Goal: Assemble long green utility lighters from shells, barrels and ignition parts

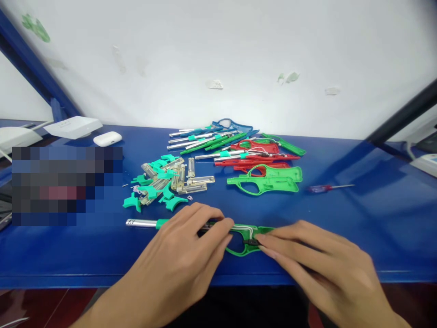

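Near the table's front edge lies a green gas lighter shell half [235, 249], open side up, with a silver metal tube [141, 222] sticking out to the left. My left hand [191, 246] is closed over its neck, fingertips pressing at the upper edge. White wires [248, 228] run inside the shell to a small black igniter part [251, 242]. My right hand [317, 255] pinches that part between thumb and fingers at the handle end. Part of the shell is hidden under both hands.
Beyond my hands lie teal triggers [175, 202] and clear fuel tanks [193, 188] in a pile. Green shell halves [273, 175] and red and blue lighter parts [235, 125] lie behind. A screwdriver [321, 188] is at right, a white earbud case [108, 138] at left.
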`<state>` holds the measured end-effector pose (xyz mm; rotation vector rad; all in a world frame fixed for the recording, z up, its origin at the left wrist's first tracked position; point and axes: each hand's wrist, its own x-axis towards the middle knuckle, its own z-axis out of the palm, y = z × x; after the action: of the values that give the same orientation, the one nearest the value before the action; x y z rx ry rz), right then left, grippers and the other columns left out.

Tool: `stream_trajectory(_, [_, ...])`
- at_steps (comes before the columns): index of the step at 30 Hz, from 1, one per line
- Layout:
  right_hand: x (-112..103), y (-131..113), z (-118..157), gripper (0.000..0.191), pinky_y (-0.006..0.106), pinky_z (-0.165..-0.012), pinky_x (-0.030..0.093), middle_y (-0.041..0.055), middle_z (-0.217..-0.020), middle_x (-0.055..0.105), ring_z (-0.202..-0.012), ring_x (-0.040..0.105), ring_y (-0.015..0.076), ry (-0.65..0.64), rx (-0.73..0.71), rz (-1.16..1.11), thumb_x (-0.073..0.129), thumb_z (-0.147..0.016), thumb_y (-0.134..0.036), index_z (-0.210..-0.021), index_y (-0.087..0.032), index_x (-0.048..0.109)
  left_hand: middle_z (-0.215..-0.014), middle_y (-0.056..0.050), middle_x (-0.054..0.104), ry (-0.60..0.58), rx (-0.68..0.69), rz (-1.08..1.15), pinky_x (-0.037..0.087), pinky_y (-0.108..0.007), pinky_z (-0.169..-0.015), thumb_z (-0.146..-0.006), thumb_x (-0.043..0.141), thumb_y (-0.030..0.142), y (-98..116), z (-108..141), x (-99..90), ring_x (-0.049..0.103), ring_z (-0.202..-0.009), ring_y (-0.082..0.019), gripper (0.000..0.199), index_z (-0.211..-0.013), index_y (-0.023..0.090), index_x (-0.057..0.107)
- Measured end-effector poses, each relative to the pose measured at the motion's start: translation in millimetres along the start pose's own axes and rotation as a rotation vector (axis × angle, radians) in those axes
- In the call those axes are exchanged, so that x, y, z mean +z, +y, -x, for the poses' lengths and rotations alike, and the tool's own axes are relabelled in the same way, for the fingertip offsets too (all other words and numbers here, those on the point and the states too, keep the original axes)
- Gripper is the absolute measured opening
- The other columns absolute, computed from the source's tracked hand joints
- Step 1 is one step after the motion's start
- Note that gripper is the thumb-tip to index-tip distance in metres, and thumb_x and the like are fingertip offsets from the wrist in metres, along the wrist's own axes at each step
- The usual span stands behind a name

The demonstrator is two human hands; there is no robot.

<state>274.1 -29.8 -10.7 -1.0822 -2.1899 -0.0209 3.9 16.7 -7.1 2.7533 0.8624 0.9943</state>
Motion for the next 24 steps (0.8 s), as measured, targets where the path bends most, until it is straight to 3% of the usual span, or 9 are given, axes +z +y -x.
stream_trajectory(5, [0,0,0,0.024,0.025,-0.079,0.064,-0.0014,-0.109,0.085,-0.089,0.081,0.0139,0.001,-0.003,-0.009,0.061,-0.11,-0.017,-0.123,-0.028,0.077,-0.126,-0.011,0.068,-0.105,0.081,0.011,0.056,-0.042,-0.109,-0.109,0.057,0.009,4,0,-4.4,0.059,-0.125,-0.026,0.024,-0.129,0.015,0.071])
stream_trajectory(12, [-1,-2,-1,0.024,0.028,-0.073,0.065,0.0003,-0.105,0.086,-0.083,0.081,0.0155,0.02,-0.01,0.007,0.061,-0.109,-0.017,-0.12,-0.026,0.08,-0.128,-0.013,0.07,-0.144,0.133,-0.04,0.062,-0.046,-0.102,-0.113,0.051,0.014,4,-2,-5.7,0.062,-0.125,-0.03,0.028,-0.133,0.015,0.071])
stream_trajectory(17, [3,-2,5,0.026,0.033,-0.081,0.063,-0.0001,-0.109,0.087,-0.089,0.082,0.0167,0.049,-0.063,0.118,0.06,-0.109,-0.013,-0.123,-0.025,0.078,-0.129,-0.013,0.07,-0.162,0.138,-0.052,0.063,-0.049,-0.101,-0.112,0.051,0.011,4,0,-7.6,0.062,-0.125,-0.032,0.031,-0.136,0.015,0.07])
stream_trajectory(24, [4,0,11,0.03,0.038,-0.076,0.063,0.0011,-0.117,0.087,-0.086,0.08,0.0196,-0.038,-0.117,0.152,0.064,-0.106,-0.011,-0.13,-0.023,0.077,-0.125,-0.01,0.071,-0.162,0.116,-0.026,0.062,-0.046,-0.1,-0.114,0.049,0.015,6,-2,-5.3,0.063,-0.123,-0.029,0.028,-0.128,0.017,0.073])
